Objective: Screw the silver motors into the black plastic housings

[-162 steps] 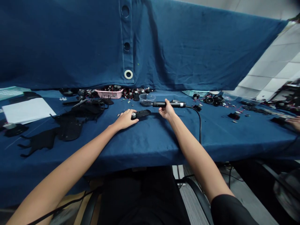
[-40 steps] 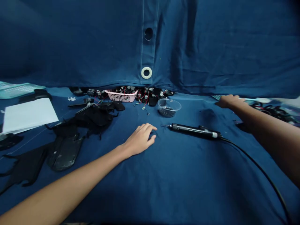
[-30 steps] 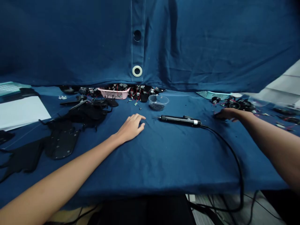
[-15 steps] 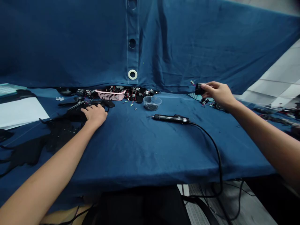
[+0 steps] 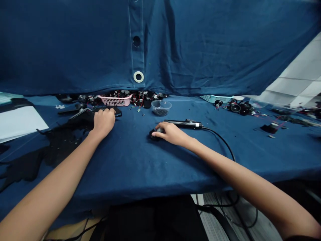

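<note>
My right hand (image 5: pixel 169 132) is closed round a small round black part (image 5: pixel 153 134), holding it low over the blue cloth just in front of the electric screwdriver (image 5: pixel 184 124). The part's underside and most of its body are hidden by my fingers. At the left, my left hand (image 5: pixel 104 122) has its fingers curled down over a flat black piece (image 5: pixel 117 112) that shows beyond the knuckles. Behind my right hand stands a clear round tub (image 5: pixel 161 108) with small dark screws or similar bits in it.
A pink basket (image 5: pixel 117 101) of wired parts and a teal basket (image 5: pixel 215 99) stand under the hanging blue curtain (image 5: pixel 87 47). White sheets (image 5: pixel 21 122) and black fabric-like pieces (image 5: pixel 62 147) lie left. More dark parts (image 5: pixel 242 107) are at right. The screwdriver's cord (image 5: pixel 223 140) drops over the front edge.
My right hand has come from the far right to the middle, carrying the black part down to the cloth by the screwdriver. My left hand's fingers have curled in more over the flat piece.
</note>
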`<act>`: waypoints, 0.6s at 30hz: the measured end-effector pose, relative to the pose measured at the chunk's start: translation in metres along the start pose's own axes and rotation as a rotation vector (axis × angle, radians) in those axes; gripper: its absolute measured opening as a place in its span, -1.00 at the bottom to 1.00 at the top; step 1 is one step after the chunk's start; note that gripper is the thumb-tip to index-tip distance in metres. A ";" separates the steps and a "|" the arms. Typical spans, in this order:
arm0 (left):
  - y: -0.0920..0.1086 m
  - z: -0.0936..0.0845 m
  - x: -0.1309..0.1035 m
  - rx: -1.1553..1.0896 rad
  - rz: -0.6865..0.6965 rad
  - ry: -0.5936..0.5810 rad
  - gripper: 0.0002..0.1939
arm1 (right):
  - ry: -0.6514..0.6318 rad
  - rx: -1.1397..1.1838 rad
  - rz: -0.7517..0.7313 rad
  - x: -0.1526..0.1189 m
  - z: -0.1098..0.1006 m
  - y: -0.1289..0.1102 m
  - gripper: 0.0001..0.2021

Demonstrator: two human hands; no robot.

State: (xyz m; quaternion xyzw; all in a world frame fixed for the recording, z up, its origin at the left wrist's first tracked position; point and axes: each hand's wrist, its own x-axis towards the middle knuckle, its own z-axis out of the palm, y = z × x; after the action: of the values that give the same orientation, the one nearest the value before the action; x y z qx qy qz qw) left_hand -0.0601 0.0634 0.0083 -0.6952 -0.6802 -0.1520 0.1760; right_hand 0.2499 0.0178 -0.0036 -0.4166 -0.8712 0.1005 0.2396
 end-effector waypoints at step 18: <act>0.043 -0.032 -0.011 -0.745 0.315 -0.033 -0.65 | 0.107 -0.111 -0.118 -0.006 0.005 0.016 -0.59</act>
State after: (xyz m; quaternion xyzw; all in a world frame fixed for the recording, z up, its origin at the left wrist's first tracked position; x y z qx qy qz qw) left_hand -0.0165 0.0389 0.0303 -0.8094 -0.4665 -0.3481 -0.0781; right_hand 0.2611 0.0236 -0.0156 -0.3819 -0.8844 0.0154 0.2678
